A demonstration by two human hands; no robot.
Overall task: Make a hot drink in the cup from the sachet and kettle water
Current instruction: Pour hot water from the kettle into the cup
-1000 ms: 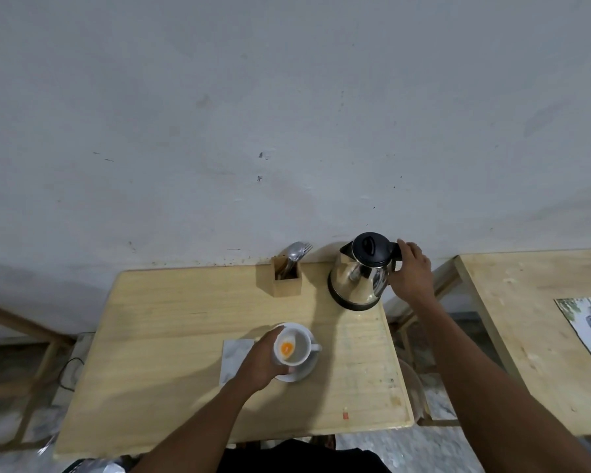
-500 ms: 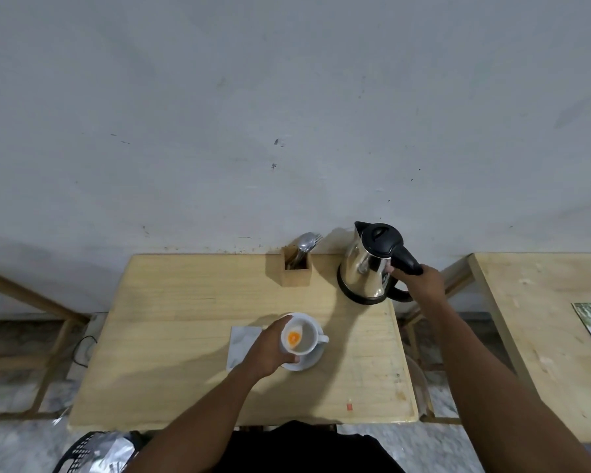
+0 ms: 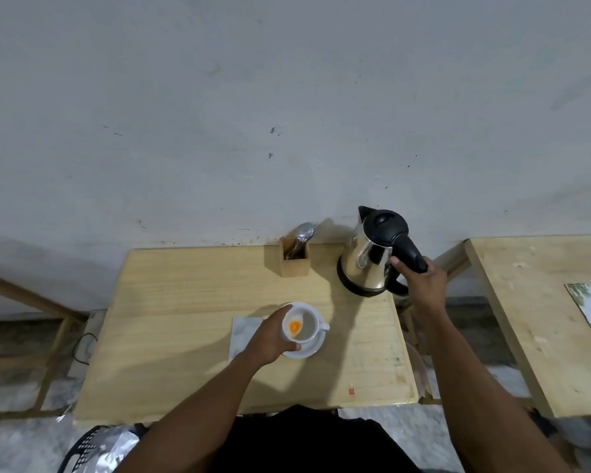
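Observation:
A white cup point(image 3: 306, 327) with orange powder inside stands on a white saucer point(image 3: 313, 348) near the middle of the wooden table point(image 3: 191, 322). My left hand point(image 3: 268, 339) grips the cup's left side. At the table's back right stands a steel kettle point(image 3: 369, 264) with a black lid, and my right hand point(image 3: 422, 283) is closed around its black handle. The kettle's base touches the table. No sachet can be made out.
A white napkin point(image 3: 241, 331) lies left of the saucer. A wooden holder point(image 3: 294, 261) with metal cutlery stands at the back beside the kettle. A second wooden table point(image 3: 533, 312) is on the right, and a grey wall rises behind.
My right hand has shifted from the top of the kettle down onto its handle and closed on it. The kettle has turned a little. My left hand stays on the cup.

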